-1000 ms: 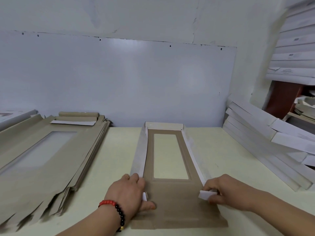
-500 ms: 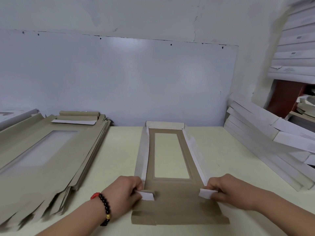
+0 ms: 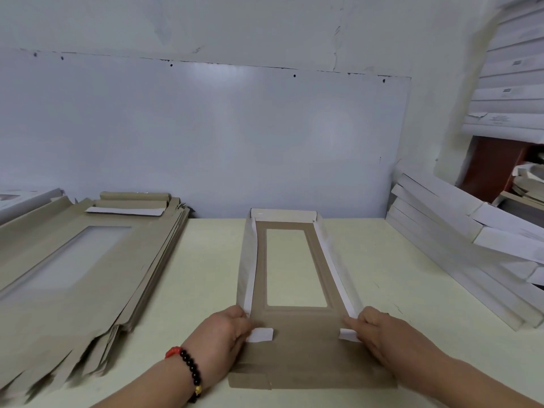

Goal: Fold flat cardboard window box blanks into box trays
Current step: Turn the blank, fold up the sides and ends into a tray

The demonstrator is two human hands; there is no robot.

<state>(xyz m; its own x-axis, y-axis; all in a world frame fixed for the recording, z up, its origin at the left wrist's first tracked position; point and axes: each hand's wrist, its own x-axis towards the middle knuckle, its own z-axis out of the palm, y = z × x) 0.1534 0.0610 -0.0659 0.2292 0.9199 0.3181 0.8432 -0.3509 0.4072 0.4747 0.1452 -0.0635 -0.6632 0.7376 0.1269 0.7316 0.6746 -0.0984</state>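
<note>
A long brown cardboard window box blank (image 3: 306,346) lies lengthwise on the pale table (image 3: 206,275), its clear window (image 3: 294,266) in the far half. Both long side walls and the far end wall stand up, white inside. My left hand (image 3: 223,337) grips the near end of the left wall and pinches its small white corner tab (image 3: 262,334) folded inward. My right hand (image 3: 379,331) holds the near end of the right wall with its white tab (image 3: 347,334) turned inward. The near end flap (image 3: 309,378) lies flat.
A thick stack of flat brown blanks (image 3: 76,269) covers the table's left side. Folded white trays (image 3: 459,248) lean in a pile at the right, with more white boxes (image 3: 512,83) stacked high behind. A grey wall panel (image 3: 206,136) closes the back.
My left hand shifted from pressing the blank's base to gripping the left wall and folded its corner tab inward. Both hands now hold the walls upright a little farther from me.
</note>
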